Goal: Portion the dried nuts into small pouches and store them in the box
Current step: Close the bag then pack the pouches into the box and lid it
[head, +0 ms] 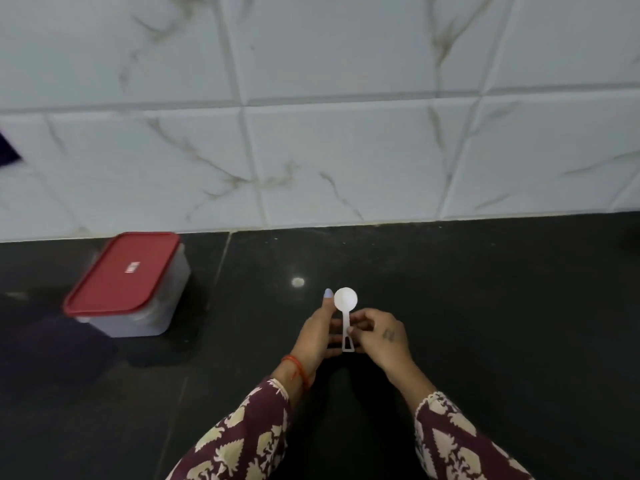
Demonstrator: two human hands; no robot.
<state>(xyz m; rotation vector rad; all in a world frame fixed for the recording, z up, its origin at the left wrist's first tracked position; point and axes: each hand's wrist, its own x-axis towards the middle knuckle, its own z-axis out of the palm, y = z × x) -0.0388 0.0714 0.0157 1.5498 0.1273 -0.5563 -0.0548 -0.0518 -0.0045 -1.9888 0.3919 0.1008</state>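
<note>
Right hand [379, 336] on unmarked scoop [346, 315]

Box [126, 289] contents hidden behind its frosted wall and red lid [121, 271], lid label too small to read, dark purple shape [8, 150] cut off at the left edge, both patterned sleeves [242, 441] cropped at the bottom edge

Glossy black stone counter [485, 306] — matt white plastic scoop [345, 299].
</note>
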